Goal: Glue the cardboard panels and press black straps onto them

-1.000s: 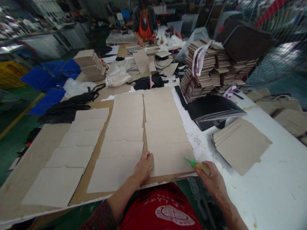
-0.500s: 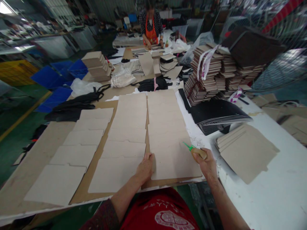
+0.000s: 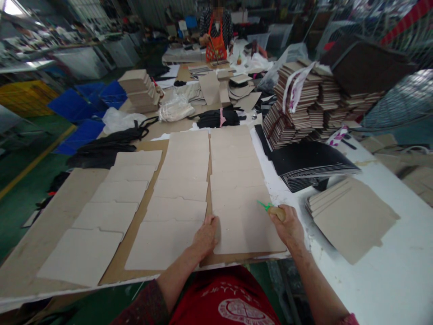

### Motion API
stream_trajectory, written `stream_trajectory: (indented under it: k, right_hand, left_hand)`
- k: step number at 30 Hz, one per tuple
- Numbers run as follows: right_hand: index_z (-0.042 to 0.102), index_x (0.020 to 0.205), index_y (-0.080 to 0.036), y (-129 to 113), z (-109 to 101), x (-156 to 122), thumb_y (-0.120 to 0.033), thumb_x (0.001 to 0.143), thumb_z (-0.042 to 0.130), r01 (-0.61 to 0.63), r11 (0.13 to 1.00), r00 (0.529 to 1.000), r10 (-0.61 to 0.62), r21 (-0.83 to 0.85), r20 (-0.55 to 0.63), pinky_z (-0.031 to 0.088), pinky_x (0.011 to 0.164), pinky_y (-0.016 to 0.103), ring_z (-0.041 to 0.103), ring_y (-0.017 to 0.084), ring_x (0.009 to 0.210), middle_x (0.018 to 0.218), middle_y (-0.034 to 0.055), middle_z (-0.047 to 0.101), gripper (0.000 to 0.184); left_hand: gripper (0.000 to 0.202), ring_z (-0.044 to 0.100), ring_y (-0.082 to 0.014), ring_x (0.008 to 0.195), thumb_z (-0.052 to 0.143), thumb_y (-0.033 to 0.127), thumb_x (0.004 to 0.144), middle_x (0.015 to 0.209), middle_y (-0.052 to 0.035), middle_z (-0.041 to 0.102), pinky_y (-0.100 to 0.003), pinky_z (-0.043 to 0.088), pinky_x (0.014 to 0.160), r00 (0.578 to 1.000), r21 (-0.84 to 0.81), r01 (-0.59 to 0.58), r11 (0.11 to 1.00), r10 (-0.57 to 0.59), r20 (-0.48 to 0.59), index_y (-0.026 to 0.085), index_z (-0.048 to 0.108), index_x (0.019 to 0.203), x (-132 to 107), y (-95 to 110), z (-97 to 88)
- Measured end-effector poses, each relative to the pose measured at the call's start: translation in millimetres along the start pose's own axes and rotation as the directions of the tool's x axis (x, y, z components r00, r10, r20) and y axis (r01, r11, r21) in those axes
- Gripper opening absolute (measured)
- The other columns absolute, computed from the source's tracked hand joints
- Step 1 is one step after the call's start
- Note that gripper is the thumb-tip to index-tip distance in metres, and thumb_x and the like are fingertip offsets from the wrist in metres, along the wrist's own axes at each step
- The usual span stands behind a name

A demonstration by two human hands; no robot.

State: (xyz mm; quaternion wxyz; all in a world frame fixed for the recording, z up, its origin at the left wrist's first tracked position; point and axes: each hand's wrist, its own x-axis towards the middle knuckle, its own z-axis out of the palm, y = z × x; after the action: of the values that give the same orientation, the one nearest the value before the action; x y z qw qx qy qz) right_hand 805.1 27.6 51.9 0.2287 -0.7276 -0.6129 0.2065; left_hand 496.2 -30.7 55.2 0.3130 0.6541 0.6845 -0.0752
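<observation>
My right hand (image 3: 288, 227) is closed round a glue bottle (image 3: 277, 213) of tan colour. Its thin green nozzle points left, just over the nearest cardboard sheet (image 3: 246, 232) of the right-hand column. At that sheet's left edge, my left hand (image 3: 206, 234) has its fingers pressed together on the border; the fingertips are partly hidden. To the left lie a middle column of overlapping cardboard sheets (image 3: 165, 246) and a left column of cardboard sheets (image 3: 81, 253), both flat on a brown board (image 3: 117, 266).
Right of the columns are a fanned stack of cardboard pieces (image 3: 355, 221), black sheets (image 3: 307, 158) and a tall pile of bundled boards (image 3: 294, 117). Black straps (image 3: 219, 118) lie beyond the columns. A co-worker in an orange apron (image 3: 216, 43) stands at the far end.
The green nozzle has shifted slightly over the near right sheet, and my right hand has turned a little round the bottle. My left hand stays at the edge. The co-worker's arm has lifted.
</observation>
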Motion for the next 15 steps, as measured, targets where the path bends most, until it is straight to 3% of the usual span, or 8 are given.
stream_trajectory:
  k: [7, 15]
  right_hand:
    - [0.056, 0.114, -0.024, -3.5, -10.5, -0.3, -0.048, 0.086, 0.056, -0.02, 0.996, 1.0, 0.022, -0.091, 0.021, 0.036, 0.064, 0.031, 0.057, 0.02, 0.079, 0.113, 0.0057, 0.058, 0.037]
    - [0.06, 0.109, -0.024, 14.9, -1.6, 1.2, -0.054, 0.074, 0.063, -0.041, 0.994, 0.999, 0.038, 0.103, 0.024, 0.044, 0.076, 0.036, 0.059, 0.025, 0.09, 0.108, 0.0064, 0.062, 0.046]
  left_hand:
    - [0.08, 0.049, -0.0261, 0.13, 0.064, 0.005, 0.068, 0.154, -0.0132, 0.033, -0.029, 0.043, 0.103, 1.0, -0.003, -0.006, 1.0, 0.006, -0.01, 0.017, 0.039, 0.143, -1.9, 2.8, -2.0]
    - [0.079, 0.049, -0.0262, 0.13, 0.063, 0.002, 0.067, 0.152, -0.0132, 0.037, -0.029, 0.043, 0.105, 0.999, -0.011, -0.017, 1.0, 0.017, -0.029, 0.017, 0.041, 0.141, -2.6, 3.8, -3.5]
